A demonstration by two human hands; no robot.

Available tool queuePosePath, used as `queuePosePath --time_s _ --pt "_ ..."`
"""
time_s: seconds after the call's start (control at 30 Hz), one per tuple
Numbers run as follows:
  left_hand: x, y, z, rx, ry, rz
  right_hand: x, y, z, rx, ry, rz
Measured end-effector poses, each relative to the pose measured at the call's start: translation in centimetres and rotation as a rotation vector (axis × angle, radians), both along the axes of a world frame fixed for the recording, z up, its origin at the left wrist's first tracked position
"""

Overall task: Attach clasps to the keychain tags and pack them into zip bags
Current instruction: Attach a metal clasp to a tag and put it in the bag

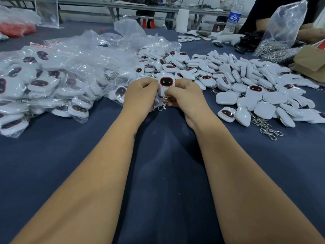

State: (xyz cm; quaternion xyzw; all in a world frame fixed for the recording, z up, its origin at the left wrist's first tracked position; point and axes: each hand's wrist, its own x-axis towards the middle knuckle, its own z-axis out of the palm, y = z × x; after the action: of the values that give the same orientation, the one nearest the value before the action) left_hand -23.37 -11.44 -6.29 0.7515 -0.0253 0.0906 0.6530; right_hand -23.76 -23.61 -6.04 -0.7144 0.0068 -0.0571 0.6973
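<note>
Together, both hands' grip pinches a white keychain tag (166,84) with a red-rimmed black face.

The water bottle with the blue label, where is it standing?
In the head view the water bottle stands upright at the far right of the table, behind the loose pile of white keychain tags and left of a clear plastic bag.

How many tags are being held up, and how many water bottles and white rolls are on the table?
held tag: 1
water bottle: 1
white roll: 1
Total: 3
</note>
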Motion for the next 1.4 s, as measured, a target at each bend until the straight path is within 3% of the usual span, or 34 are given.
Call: queuePosePath --time_s 0.4,0.73,1.4 --pt "-0.4 -0.15 0.25 -0.005 -0.029 -0.031 -0.18 -0.03 0.24 -0.027 0.003 0.038" --pt "-0.15 -0.21 0.07 0.026 -0.041 -0.017 0.01 -0.24 0.3 0.125 0.031 0.024" --pt "-0.31 -0.2 0.16 0.036 -0.095 0.038 -0.04 -0.26 0.13 0.075 0.002 0.111"
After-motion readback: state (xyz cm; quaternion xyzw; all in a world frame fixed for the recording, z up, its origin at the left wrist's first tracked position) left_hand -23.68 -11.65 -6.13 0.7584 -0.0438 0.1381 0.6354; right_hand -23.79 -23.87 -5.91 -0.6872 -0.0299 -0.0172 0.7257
